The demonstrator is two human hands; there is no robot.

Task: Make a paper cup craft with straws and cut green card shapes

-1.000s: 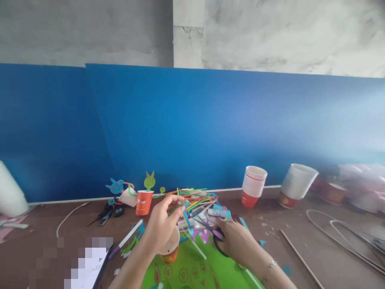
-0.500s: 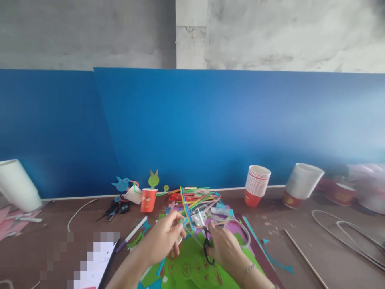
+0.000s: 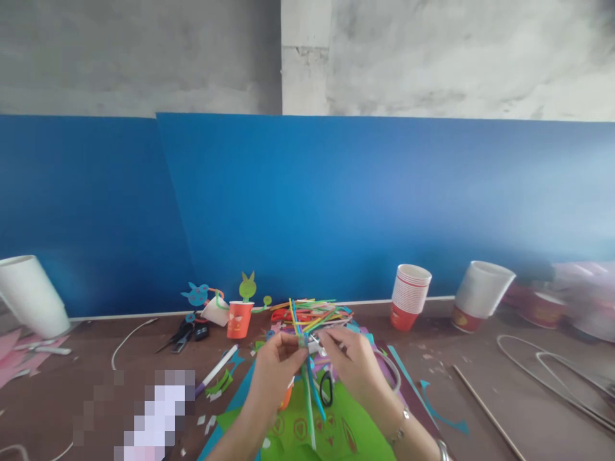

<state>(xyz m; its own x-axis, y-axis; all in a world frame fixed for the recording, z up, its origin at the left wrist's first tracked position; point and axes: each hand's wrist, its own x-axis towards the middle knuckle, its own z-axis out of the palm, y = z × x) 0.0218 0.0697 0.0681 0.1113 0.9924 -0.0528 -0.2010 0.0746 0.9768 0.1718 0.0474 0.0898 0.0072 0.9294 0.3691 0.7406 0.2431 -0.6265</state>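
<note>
My left hand point(image 3: 281, 365) is closed, thumb and fingers pinching a few thin straws point(image 3: 310, 410), blue and pale green, which run up and down above the green paper point(image 3: 355, 410). My right hand point(image 3: 353, 365) is just to the right, its fingertips brought together near the straws; something small and whitish shows at them, too small to name. Below the right fingers is the black handle loop of a pair of scissors point(image 3: 327, 388), apart from the fingers. Part of an orange paper cup point(image 3: 287, 396) shows beside my left wrist. Reddish drawings mark the green paper.
Behind my hands lies a pile of coloured straws point(image 3: 312, 312). A decorated orange cup point(image 3: 239, 320) with a green rabbit cutout stands left of it. Stacked paper cups point(image 3: 411, 296) stand at the right. A marker point(image 3: 217, 369), a stick point(image 3: 487, 410) and cables lie on the brown table.
The scissors have left my right hand's grip, and that hand has moved up to beside the straws. My left hand now holds the straws more upright, their ends hanging lower.
</note>
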